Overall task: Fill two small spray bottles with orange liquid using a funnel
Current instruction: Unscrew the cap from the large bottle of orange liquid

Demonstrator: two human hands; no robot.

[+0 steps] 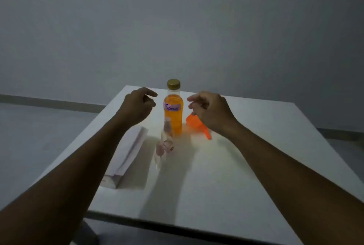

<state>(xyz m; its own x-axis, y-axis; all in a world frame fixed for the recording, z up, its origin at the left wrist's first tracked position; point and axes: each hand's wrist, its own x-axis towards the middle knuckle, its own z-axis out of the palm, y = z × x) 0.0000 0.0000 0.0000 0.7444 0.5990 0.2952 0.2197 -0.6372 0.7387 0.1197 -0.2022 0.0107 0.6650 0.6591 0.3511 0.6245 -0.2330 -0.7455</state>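
A clear bottle of orange liquid (174, 114) with a gold cap and a "Spray" label stands upright at the far middle of the white table (246, 156). Two small clear spray bottles stand in front of it, one (168, 136) behind the other (159, 154). An orange funnel (197, 125) lies on its side to the right of the big bottle, partly hidden by my right hand. My left hand (138, 106) hovers left of the bottle and my right hand (210, 110) hovers right of it. Both have loosely curled fingers and hold nothing.
A folded white paper or flat box (128, 154) lies on the left part of the table under my left forearm. The table's near edge runs across the bottom of the view. A grey wall and floor lie behind.
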